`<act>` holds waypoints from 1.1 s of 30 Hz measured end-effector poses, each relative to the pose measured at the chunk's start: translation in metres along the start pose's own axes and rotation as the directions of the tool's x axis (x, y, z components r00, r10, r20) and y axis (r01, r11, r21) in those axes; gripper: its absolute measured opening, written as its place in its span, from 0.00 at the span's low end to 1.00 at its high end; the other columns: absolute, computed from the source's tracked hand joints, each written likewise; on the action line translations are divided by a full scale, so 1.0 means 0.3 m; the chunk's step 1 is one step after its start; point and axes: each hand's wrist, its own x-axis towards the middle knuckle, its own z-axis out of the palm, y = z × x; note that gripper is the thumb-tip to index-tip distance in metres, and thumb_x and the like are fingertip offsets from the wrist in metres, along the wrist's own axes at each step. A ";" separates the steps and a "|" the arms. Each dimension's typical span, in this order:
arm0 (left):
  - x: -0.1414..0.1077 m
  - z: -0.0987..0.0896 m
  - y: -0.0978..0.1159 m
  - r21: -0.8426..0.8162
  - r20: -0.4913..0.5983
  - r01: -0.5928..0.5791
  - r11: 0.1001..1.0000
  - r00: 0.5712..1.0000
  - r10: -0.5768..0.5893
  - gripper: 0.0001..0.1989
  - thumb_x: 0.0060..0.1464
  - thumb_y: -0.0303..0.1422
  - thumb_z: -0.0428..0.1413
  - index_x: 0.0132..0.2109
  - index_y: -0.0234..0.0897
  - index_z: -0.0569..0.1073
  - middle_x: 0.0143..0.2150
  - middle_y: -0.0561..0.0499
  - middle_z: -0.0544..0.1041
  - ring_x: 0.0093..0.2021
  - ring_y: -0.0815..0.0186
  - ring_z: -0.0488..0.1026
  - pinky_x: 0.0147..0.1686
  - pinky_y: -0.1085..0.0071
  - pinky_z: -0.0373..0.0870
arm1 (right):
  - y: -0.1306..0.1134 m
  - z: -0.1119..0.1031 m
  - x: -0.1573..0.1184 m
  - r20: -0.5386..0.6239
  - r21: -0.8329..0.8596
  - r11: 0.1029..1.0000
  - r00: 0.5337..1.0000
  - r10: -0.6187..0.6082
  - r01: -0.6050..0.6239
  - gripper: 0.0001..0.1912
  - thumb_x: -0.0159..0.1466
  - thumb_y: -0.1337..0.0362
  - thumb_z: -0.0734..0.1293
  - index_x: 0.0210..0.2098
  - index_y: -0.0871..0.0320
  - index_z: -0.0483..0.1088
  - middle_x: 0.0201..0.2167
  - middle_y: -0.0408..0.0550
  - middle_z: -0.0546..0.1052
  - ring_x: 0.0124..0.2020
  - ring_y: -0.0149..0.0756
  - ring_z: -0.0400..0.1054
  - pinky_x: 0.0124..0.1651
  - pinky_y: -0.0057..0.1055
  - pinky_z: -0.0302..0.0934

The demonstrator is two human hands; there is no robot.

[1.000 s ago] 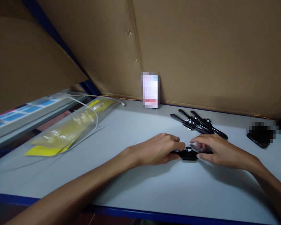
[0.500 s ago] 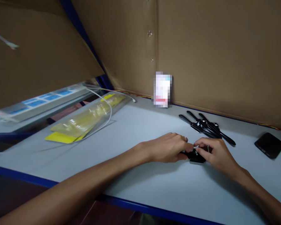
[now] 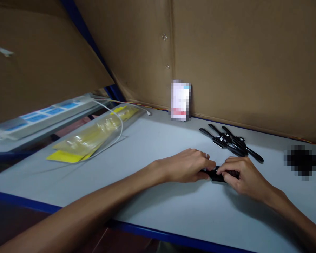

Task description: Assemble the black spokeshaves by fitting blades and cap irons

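Observation:
A black spokeshave (image 3: 218,178) lies low over the grey-white table, its flat metal edge turned toward me. My left hand (image 3: 191,165) is closed around its left handle, and a ring shows on one finger. On the other side, my right hand (image 3: 243,174) has its fingers closed over the right handle, fingertips by the small adjusting screws in the middle. The right fingers partly cover that handle. Just behind my hands rests a pile of several black spokeshaves (image 3: 228,142), their handles crossing.
A blurred upright screen (image 3: 180,102) leans on the cardboard wall (image 3: 239,63). Clear plastic packaging with yellow inside (image 3: 92,137) and a white cable (image 3: 122,123) lie left, near a power strip (image 3: 48,114). A blurred dark object (image 3: 302,161) sits at right.
My right fingers have shifted from pinching at the middle screws to curling over the right handle. My left hand keeps its hold. The view has turned slightly right.

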 end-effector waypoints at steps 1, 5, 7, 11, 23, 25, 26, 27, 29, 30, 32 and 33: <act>0.000 0.001 0.000 -0.002 0.002 0.001 1.000 1.000 -0.001 0.02 0.63 0.30 0.58 0.42 0.39 0.75 0.36 0.50 0.75 0.32 0.65 0.71 0.30 0.67 0.55 | 0.000 0.002 0.000 -0.005 -0.004 1.000 1.000 -0.009 0.009 0.17 0.60 0.71 0.61 0.35 0.54 0.82 0.28 0.44 0.80 0.26 0.32 0.69 0.31 0.30 0.59; 0.000 0.003 -0.001 0.002 0.001 0.001 1.000 1.000 -0.001 0.03 0.63 0.31 0.58 0.43 0.39 0.76 0.35 0.50 0.75 0.33 0.64 0.71 0.30 0.67 0.55 | 0.012 0.002 -0.001 -0.030 -0.090 0.995 0.999 -0.038 0.035 0.19 0.59 0.73 0.59 0.37 0.53 0.82 0.32 0.46 0.81 0.32 0.36 0.73 0.36 0.34 0.62; 0.000 0.003 -0.001 0.012 0.003 0.007 1.000 1.000 -0.007 0.02 0.63 0.32 0.59 0.42 0.39 0.75 0.35 0.50 0.75 0.32 0.65 0.70 0.29 0.67 0.55 | 0.022 -0.001 0.000 -0.048 -0.135 0.991 0.998 -0.034 0.027 0.18 0.59 0.74 0.59 0.34 0.55 0.81 0.30 0.46 0.81 0.32 0.37 0.73 0.37 0.34 0.62; -0.001 0.001 0.002 0.026 -0.007 -0.001 1.000 1.000 0.001 0.01 0.62 0.31 0.59 0.41 0.38 0.75 0.34 0.50 0.75 0.32 0.65 0.70 0.29 0.67 0.54 | 0.030 -0.002 0.001 -0.047 -0.133 0.990 0.998 -0.050 0.044 0.16 0.58 0.74 0.60 0.28 0.56 0.79 0.26 0.45 0.79 0.28 0.34 0.70 0.33 0.32 0.60; 0.001 0.005 -0.002 0.000 0.004 0.005 1.000 1.000 -0.005 0.03 0.63 0.32 0.59 0.43 0.39 0.75 0.35 0.50 0.75 0.32 0.65 0.70 0.29 0.67 0.54 | 0.021 -0.002 -0.004 -0.028 -0.152 0.987 0.998 -0.053 0.048 0.21 0.60 0.74 0.59 0.39 0.51 0.82 0.31 0.45 0.80 0.32 0.37 0.73 0.36 0.34 0.62; 0.002 0.004 -0.001 -0.002 0.005 0.007 1.000 1.000 -0.007 0.03 0.63 0.32 0.59 0.43 0.39 0.75 0.35 0.50 0.75 0.32 0.65 0.70 0.29 0.67 0.53 | 0.021 -0.005 -0.003 -0.029 -0.181 0.983 0.998 -0.049 0.043 0.19 0.60 0.74 0.60 0.36 0.53 0.81 0.31 0.45 0.80 0.32 0.37 0.72 0.36 0.34 0.61; 0.001 0.003 0.000 -0.002 0.006 0.008 1.000 1.000 -0.008 0.03 0.63 0.32 0.59 0.42 0.39 0.75 0.35 0.50 0.75 0.32 0.65 0.70 0.29 0.66 0.53 | 0.021 -0.007 -0.002 -0.032 -0.192 0.981 0.999 -0.044 0.037 0.18 0.60 0.74 0.60 0.35 0.54 0.81 0.30 0.45 0.80 0.32 0.37 0.72 0.36 0.34 0.61; 0.001 0.001 0.001 0.000 0.008 0.010 1.000 1.000 -0.010 0.03 0.63 0.32 0.59 0.42 0.38 0.75 0.35 0.50 0.75 0.32 0.65 0.70 0.29 0.66 0.53 | 0.022 -0.007 -0.002 -0.033 -0.200 0.979 0.999 -0.035 0.028 0.17 0.60 0.74 0.60 0.33 0.55 0.80 0.30 0.45 0.79 0.32 0.36 0.72 0.36 0.34 0.61; 0.000 -0.001 0.002 0.006 0.011 0.013 1.000 1.000 -0.013 0.02 0.63 0.32 0.59 0.42 0.38 0.75 0.35 0.50 0.75 0.32 0.65 0.69 0.29 0.66 0.53 | 0.022 -0.008 -0.002 -0.021 -0.209 0.978 1.000 -0.018 0.013 0.16 0.60 0.74 0.60 0.29 0.56 0.78 0.29 0.45 0.79 0.30 0.36 0.70 0.35 0.33 0.60; -0.001 -0.002 0.002 0.010 0.013 0.014 1.000 1.000 -0.014 0.02 0.63 0.32 0.59 0.41 0.38 0.75 0.35 0.49 0.75 0.32 0.65 0.69 0.29 0.66 0.53 | 0.021 -0.008 -0.002 -0.012 -0.211 0.977 1.000 -0.011 0.008 0.15 0.60 0.74 0.60 0.28 0.56 0.77 0.28 0.45 0.78 0.30 0.35 0.70 0.34 0.33 0.59; -0.001 -0.001 0.001 0.016 0.015 0.012 1.000 1.000 -0.012 0.02 0.63 0.31 0.59 0.41 0.38 0.74 0.35 0.49 0.75 0.32 0.65 0.69 0.29 0.66 0.54 | 0.019 -0.007 -0.003 0.008 -0.210 0.978 1.000 -0.010 0.012 0.15 0.60 0.74 0.60 0.27 0.56 0.77 0.26 0.45 0.77 0.28 0.35 0.68 0.33 0.33 0.58; -0.001 0.000 0.000 0.017 0.012 0.009 1.000 1.000 -0.009 0.02 0.63 0.31 0.59 0.42 0.38 0.74 0.35 0.49 0.74 0.32 0.64 0.70 0.29 0.67 0.54 | 0.016 -0.007 -0.003 0.014 -0.201 0.979 1.000 -0.016 0.019 0.15 0.59 0.74 0.60 0.27 0.56 0.77 0.26 0.45 0.77 0.27 0.34 0.68 0.32 0.33 0.58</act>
